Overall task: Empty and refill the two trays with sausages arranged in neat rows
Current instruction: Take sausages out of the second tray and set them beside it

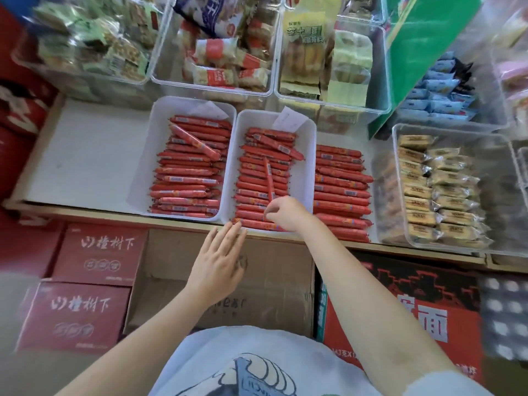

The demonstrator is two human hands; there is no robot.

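Two white trays stand side by side on the shelf, the left tray [143,167] and the right tray [310,167], both filled with rows of red sausages. One loose sausage [194,141] lies slanted on the left rows. A thin sausage [269,181] stands crosswise over the right tray's rows, and my right hand [287,214] pinches its near end. My left hand [218,264] is flat with straight fingers, its fingertips touching the right tray's front edge. More red sausages [341,192] lie in a stack on the shelf right of the trays.
Clear bins of packaged snacks [445,190] [217,52] [328,58] surround the trays at the back and right. Bare white shelf [85,158] lies to the left. Cardboard boxes [228,281] and red cartons [94,255] stand below the shelf edge.
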